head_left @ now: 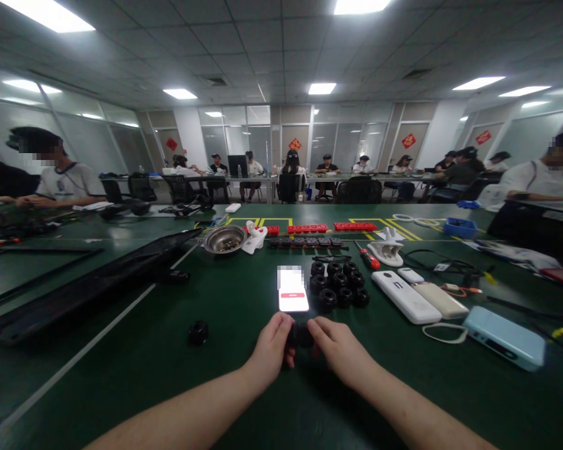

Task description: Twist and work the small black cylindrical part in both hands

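Note:
My left hand and my right hand meet over the green table, both closed on one small black round part held between their fingertips. Just beyond them lies a lit phone. To its right sits a cluster of several similar black round parts. One more black round part lies alone to the left of my left hand.
A metal bowl, a red-handled screwdriver, rows of red and black blocks, white power banks, a light blue box and cables lie ahead and right. Long black frames lie left. Several people sit around.

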`<action>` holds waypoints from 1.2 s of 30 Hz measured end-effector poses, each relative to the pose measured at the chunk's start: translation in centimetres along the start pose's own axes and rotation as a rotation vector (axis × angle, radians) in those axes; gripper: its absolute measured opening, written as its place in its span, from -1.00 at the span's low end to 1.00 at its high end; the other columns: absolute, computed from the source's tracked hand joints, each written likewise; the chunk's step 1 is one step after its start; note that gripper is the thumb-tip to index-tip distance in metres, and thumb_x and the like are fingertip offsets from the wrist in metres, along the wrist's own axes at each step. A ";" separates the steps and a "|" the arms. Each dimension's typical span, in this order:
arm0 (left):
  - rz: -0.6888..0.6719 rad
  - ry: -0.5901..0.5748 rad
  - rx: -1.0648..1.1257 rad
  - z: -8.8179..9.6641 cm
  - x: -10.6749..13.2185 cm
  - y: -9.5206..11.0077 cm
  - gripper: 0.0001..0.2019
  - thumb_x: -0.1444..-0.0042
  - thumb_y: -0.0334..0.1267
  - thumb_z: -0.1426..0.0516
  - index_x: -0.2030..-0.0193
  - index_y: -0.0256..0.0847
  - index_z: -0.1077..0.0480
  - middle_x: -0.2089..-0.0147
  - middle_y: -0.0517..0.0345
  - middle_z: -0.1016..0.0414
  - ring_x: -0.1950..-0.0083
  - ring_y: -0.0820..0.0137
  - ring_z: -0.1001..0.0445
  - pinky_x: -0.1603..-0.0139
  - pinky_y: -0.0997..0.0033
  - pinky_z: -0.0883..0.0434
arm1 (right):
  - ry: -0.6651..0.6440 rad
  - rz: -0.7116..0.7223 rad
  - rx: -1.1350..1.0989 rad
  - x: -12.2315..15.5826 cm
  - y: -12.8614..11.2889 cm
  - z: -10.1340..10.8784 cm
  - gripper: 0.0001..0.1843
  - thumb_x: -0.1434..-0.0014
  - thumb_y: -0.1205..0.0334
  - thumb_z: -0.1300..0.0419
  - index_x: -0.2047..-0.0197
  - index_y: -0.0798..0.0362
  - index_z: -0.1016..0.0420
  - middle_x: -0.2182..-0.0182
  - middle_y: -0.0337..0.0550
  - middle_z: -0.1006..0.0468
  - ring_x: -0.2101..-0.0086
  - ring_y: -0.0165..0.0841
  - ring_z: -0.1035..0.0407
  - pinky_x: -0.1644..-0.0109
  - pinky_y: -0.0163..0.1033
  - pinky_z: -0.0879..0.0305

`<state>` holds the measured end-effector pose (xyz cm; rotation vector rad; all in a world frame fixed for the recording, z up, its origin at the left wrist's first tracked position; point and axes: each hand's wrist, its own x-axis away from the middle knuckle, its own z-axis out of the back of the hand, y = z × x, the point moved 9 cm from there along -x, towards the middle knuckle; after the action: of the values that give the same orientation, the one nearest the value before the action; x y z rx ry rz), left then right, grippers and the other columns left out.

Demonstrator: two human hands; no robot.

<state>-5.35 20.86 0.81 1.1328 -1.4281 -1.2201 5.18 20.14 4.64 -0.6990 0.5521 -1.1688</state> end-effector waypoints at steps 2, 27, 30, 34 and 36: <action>-0.009 0.002 -0.010 0.0 0.0 0.0 -0.61 0.07 0.12 0.04 0.39 -0.22 -0.17 0.67 0.38 -0.16 0.71 0.58 -0.18 0.74 0.62 -0.15 | -0.019 0.028 0.002 -0.2 -0.1 -0.2 -0.48 -0.17 -0.05 0.20 0.51 0.11 -0.36 0.65 -0.22 -0.38 0.61 -0.41 -0.28 0.55 -0.34 -0.11; 0.074 -0.077 0.056 -0.4 0.1 0.0 -0.57 0.09 0.05 -0.05 0.28 -0.33 -0.26 0.54 0.20 -0.34 0.62 0.55 -0.31 0.66 0.59 -0.23 | 0.054 0.228 0.059 0.5 -2.7 1.2 -0.55 0.09 0.24 -0.21 0.08 0.00 -0.23 0.19 -0.17 -0.37 0.24 -0.33 -0.27 0.19 -0.27 -0.16; 0.029 -0.040 0.047 -0.1 0.2 0.8 -0.59 0.12 -0.02 -0.12 0.23 -0.31 -0.26 0.43 0.16 -0.35 0.53 0.50 -0.34 0.63 0.57 -0.25 | 0.025 0.045 -0.001 0.0 -0.5 0.9 -0.69 -0.06 0.00 -0.04 0.25 0.06 -0.31 0.37 -0.17 -0.41 0.38 -0.36 -0.30 0.32 -0.28 -0.18; -0.135 -0.017 -0.092 0.2 0.6 2.4 -0.64 0.18 -0.19 -0.21 0.21 -0.26 -0.31 0.28 0.08 -0.40 0.31 0.36 -0.39 0.38 0.43 -0.36 | -0.082 -0.025 -0.081 -0.9 1.1 -0.4 -0.44 -0.16 -0.10 0.28 0.52 0.10 -0.31 0.67 -0.25 -0.34 0.63 -0.44 -0.25 0.55 -0.35 -0.14; -0.183 -0.020 -0.145 0.2 0.7 2.9 -0.62 0.19 -0.24 -0.22 0.17 -0.25 -0.32 0.22 0.05 -0.41 0.19 0.30 -0.38 0.19 0.34 -0.34 | -0.126 -0.005 -0.116 -0.9 0.8 -0.9 -0.46 -0.17 -0.07 0.26 0.51 0.11 -0.31 0.67 -0.25 -0.35 0.65 -0.46 -0.24 0.58 -0.37 -0.13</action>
<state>-5.94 20.44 3.70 1.1729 -1.2501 -1.4427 4.79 20.99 3.46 -0.8683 0.5149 -1.0953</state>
